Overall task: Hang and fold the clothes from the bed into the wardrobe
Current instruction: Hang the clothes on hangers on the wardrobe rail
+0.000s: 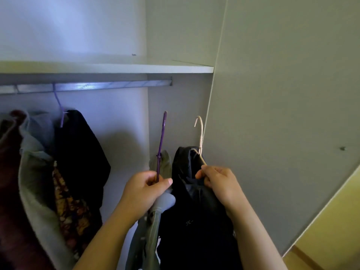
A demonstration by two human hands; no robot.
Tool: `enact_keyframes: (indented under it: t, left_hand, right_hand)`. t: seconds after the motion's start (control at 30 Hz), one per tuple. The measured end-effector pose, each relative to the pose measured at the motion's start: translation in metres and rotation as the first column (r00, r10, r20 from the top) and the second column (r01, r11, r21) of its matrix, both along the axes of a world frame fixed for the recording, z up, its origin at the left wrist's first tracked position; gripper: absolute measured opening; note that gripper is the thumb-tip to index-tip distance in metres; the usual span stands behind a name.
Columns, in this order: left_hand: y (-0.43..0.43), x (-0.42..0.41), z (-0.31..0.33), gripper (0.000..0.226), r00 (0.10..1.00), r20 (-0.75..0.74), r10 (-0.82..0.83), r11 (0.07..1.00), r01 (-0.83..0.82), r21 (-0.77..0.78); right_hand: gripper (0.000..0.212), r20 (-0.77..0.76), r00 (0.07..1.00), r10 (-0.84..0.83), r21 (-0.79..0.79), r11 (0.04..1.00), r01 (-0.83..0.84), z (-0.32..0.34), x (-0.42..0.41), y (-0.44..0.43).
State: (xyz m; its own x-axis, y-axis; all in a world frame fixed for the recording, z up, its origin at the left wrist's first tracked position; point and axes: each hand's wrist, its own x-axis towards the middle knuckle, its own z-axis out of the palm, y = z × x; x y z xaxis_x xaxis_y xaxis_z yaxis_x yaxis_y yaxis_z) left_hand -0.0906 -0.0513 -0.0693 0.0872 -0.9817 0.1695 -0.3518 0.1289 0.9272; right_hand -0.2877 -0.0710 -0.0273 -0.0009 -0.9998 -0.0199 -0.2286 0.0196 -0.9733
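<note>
While left fingers (165, 183) pinch purple hanger (161, 139), right fingers (205, 173) pinch cream hanger (201, 133).

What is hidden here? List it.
- Head view: arms of the held purple hanger, hidden by the grey-green garment and left hand.
- Head view: lower part of the held black jacket, beyond the bottom edge.
- Head view: left end of the clothes rail, beyond the left edge.

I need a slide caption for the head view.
Below the wardrobe rail, left hand holds a purple hanger with grey garment, right hand a cream hanger with dark garment.
</note>
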Motion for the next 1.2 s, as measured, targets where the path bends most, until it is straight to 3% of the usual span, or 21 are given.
enact_keyframes:
  t: [0.17,0.43,0.63,0.77,1.2]
  left_hand:
    - [-0.024,-0.004,0.010,0.028,0.973,0.043,0.225,0.974,-0.223,-0.040]
    - [-0.035,0.022,0.000,0.035,0.909,0.012,0.417,0.909,-0.417,0.016]
    - [-0.055,0.063,-0.001,0.020,0.915,0.109,0.387,0.919,-0.393,0.039]
    - [-0.073,0.097,0.001,0.012,0.903,0.090,0.421,0.906,-0.423,0.007]
    - [-0.133,0.180,0.022,0.012,0.880,0.094,0.466,0.884,-0.459,-0.086]
  right_hand:
    - [0.042,0.021,0.991,0.130,-0.008,0.992,-0.129,0.004,0.009,-0.053]
    - [0.040,-0.016,0.951,0.310,0.077,0.948,-0.308,-0.003,0.045,-0.105]
    - [0.039,-0.049,0.931,0.361,0.101,0.930,-0.355,-0.003,0.084,-0.137]
    - [0.040,-0.056,0.933,0.356,0.113,0.930,-0.348,0.002,0.113,-0.156]
    - [0.041,-0.048,0.937,0.347,0.033,0.938,-0.345,0.012,0.171,-0.194]
